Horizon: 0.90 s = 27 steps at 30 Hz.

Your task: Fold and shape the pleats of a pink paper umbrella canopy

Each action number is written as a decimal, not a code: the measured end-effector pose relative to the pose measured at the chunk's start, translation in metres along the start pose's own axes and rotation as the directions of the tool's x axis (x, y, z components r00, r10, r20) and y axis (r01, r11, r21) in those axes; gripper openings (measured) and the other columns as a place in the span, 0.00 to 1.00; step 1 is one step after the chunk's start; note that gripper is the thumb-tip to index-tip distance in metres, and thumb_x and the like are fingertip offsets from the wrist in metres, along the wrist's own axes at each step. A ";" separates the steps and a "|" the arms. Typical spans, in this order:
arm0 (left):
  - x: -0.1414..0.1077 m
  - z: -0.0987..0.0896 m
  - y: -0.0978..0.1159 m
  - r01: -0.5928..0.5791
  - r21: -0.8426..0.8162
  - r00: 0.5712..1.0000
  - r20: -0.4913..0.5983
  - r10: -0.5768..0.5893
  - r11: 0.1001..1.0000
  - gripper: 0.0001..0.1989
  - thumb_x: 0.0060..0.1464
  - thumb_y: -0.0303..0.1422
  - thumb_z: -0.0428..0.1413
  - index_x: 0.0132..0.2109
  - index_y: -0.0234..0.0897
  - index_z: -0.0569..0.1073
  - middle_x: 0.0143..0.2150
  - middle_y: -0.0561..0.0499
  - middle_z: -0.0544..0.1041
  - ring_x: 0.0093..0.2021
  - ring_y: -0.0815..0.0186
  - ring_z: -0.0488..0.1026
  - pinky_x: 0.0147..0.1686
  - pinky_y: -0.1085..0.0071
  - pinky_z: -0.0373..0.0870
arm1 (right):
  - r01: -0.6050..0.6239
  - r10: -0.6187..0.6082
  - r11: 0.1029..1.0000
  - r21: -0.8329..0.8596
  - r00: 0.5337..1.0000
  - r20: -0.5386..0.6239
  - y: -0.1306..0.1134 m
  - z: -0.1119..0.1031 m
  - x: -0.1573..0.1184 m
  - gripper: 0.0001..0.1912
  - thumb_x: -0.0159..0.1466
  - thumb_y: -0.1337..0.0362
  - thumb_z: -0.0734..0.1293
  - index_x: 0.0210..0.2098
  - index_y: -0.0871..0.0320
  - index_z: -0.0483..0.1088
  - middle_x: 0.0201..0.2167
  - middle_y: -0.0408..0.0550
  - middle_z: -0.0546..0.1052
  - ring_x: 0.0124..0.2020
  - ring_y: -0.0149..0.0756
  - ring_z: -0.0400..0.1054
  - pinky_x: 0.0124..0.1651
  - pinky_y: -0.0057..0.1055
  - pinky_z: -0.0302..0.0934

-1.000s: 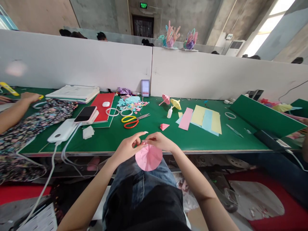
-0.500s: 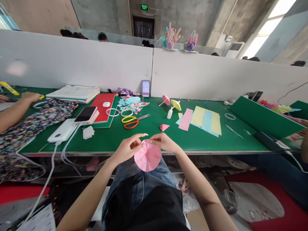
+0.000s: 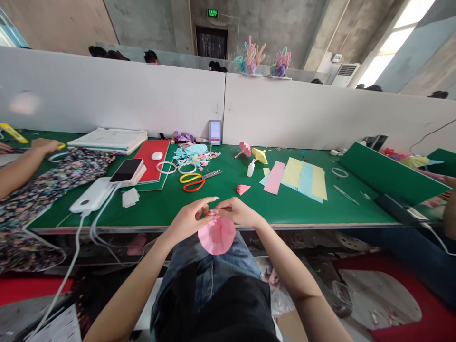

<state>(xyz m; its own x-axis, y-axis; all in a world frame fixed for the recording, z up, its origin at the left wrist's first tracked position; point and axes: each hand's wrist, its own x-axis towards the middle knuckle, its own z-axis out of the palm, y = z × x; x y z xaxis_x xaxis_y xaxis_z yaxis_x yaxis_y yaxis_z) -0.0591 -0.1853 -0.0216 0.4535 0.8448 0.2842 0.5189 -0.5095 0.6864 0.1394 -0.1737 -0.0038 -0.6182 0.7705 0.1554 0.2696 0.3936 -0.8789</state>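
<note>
Green table (image 3: 292,211) behind both hands' grip (image 3: 213,212), clamped on pink paper disc (image 3: 217,236).

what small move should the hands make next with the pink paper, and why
Probably pinch one more crease at the top edge of the pink paper disc, the left hand steadying, the right hand folding: both hands' fingers meet there, while its lower part spreads open above the jeans.
</note>
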 end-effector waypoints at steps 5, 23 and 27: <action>-0.003 0.001 0.000 -0.040 -0.050 0.998 0.038 0.042 0.998 0.21 0.57 0.35 0.51 0.58 0.43 0.63 0.26 0.58 0.67 0.24 0.73 0.63 0.28 0.78 0.62 | -0.041 0.041 0.998 -0.041 0.999 -0.001 0.006 -0.002 0.001 0.20 0.63 0.53 0.61 0.32 0.64 0.75 0.26 0.45 0.75 0.27 0.31 0.63 0.29 0.26 0.57; -0.003 -0.001 0.008 -0.017 -0.015 0.994 0.104 0.019 1.000 0.23 0.57 0.35 0.50 0.59 0.44 0.62 0.26 0.58 0.68 0.25 0.72 0.64 0.29 0.77 0.63 | 0.009 -0.010 0.975 -0.222 1.000 -0.005 -0.011 0.001 -0.007 0.13 0.64 0.66 0.61 0.32 0.63 0.76 0.24 0.44 0.73 0.25 0.28 0.57 0.28 0.25 0.50; -0.001 -0.002 0.008 0.017 0.065 0.998 0.062 -0.021 0.998 0.24 0.54 0.37 0.53 0.59 0.46 0.63 0.26 0.59 0.64 0.23 0.73 0.59 0.26 0.77 0.60 | 0.016 -0.017 0.972 -0.232 1.000 0.000 -0.012 0.002 -0.007 0.16 0.65 0.64 0.60 0.25 0.63 0.71 0.18 0.39 0.62 0.22 0.26 0.50 0.25 0.25 0.46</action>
<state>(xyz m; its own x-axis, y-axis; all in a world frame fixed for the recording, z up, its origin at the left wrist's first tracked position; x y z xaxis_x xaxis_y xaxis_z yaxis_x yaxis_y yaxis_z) -0.0567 -0.1899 -0.0149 0.4866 0.8435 0.2276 0.5727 -0.5047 0.6460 0.1388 -0.1845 0.0051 -0.6227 0.7638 0.1699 0.4238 0.5118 -0.7473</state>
